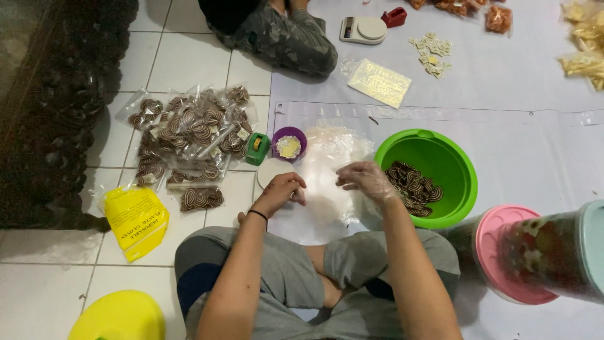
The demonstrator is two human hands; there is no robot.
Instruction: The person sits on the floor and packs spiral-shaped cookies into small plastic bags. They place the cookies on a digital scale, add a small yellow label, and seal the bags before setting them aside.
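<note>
Head view: two hands are seen over a white sheet (503, 132) spread on the tiled floor. One green bowl (440, 157) is placed right of the hands, near the sheet's front edge, and a heap of brown-and-cream striped biscuits (415, 187) is held in it; their number cannot be counted. One purple cup (289, 143), one green tape dispenser (257, 149) and one round white lid (269, 171) are set at the sheet's left edge. A pile of filled clear bags (189, 135) is laid on the tiles beyond that edge; an exact count cannot be made. One yellow packet (137, 220) and one yellow lid (119, 317) are seen nearer the front left. Two lidded jars (535, 252) lie tipped at the right. One white scale (363, 29) is placed at the sheet's far edge.

The left hand (282, 191) is bare, a black band worn at the wrist, fingers curled together. The right hand (365, 179) is covered by a clear glove, fingers bent and slightly apart. A thin clear plastic bag (327, 164) is pinched between both hands, just left of the bowl.
</note>
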